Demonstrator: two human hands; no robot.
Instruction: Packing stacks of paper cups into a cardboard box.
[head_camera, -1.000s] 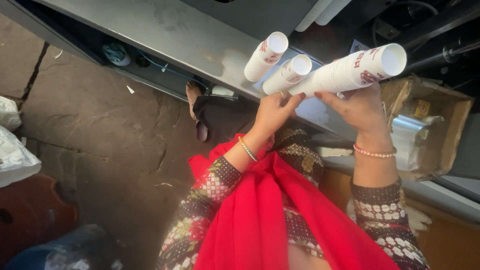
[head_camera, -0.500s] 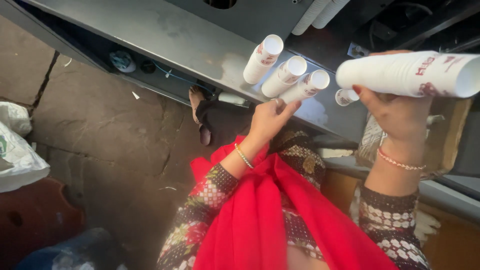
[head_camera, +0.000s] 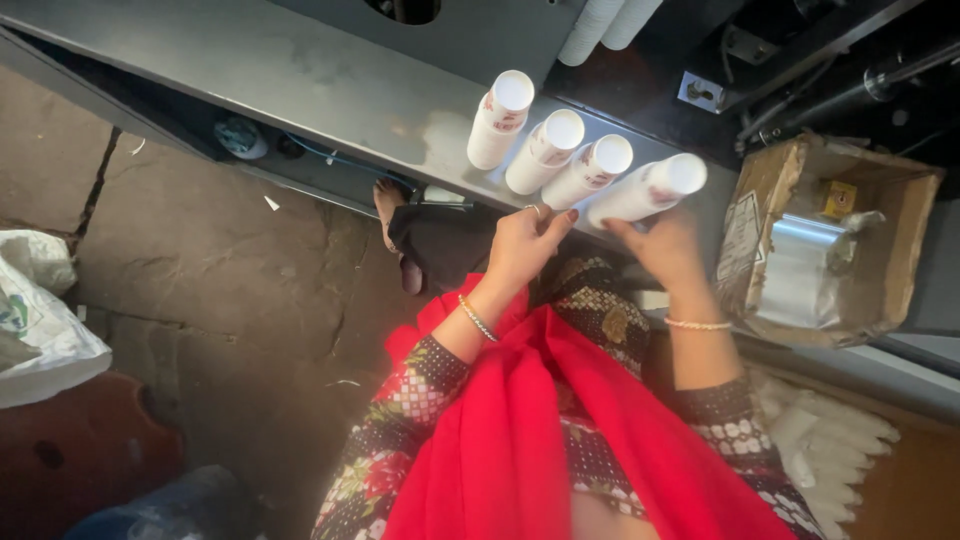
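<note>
Basically the right hand (head_camera: 668, 243) has its grip wrapped round the base of the fourth cup stack (head_camera: 645, 190), standing it in line with three others on the grey table (head_camera: 330, 85) edge, while the left hand (head_camera: 525, 243) sits half-curled nearby, holding nothing, seemingly ready to steady them.

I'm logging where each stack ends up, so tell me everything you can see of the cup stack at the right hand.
The cup stack is a long white tube of nested cups, paper by the look, with red print near the rim. It stands tilted on the grey metal shelf, open mouth up, last on the right in a row of four stacks. The right hand grips its lower end; the base is hidden behind the fingers. Whether it touches the next stack cannot be told.
</note>
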